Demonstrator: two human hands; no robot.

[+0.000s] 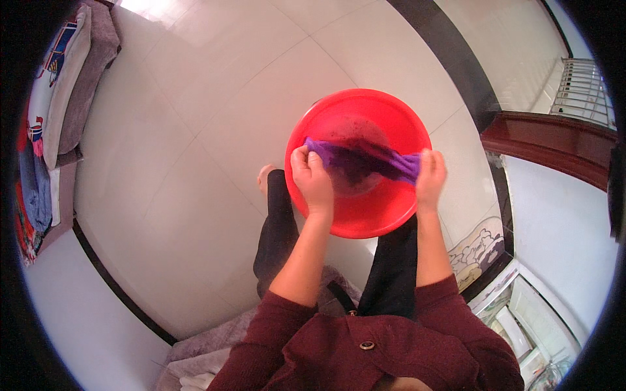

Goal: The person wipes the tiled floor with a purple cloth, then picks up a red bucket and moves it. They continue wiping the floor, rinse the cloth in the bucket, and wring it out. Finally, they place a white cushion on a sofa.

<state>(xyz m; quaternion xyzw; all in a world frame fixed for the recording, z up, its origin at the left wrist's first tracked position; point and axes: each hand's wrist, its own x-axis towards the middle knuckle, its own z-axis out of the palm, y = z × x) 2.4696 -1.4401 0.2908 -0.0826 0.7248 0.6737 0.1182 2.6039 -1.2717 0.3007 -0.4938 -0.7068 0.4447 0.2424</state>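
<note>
A purple cloth (364,161) is stretched between my two hands over a round red plastic basin (374,222). Dark wet patches cover the cloth's middle. My left hand (311,178) grips its left end, with the thumb on top, near the basin's left side. At the basin's right rim, my right hand (431,178) holds the gathered other end; that hand is slightly blurred. Below the cloth, water with dark specks (354,128) lies in the bottom of the basin. Whether the sagging middle touches the water I cannot tell.
The basin is in front of my knees, above the tiled floor (195,195). To the left stands a sofa (93,83) with clothes on it. A patterned mat (479,249), a white cabinet (533,313), a brown wooden threshold or frame (543,144) and a metal rack (582,93) are at the right.
</note>
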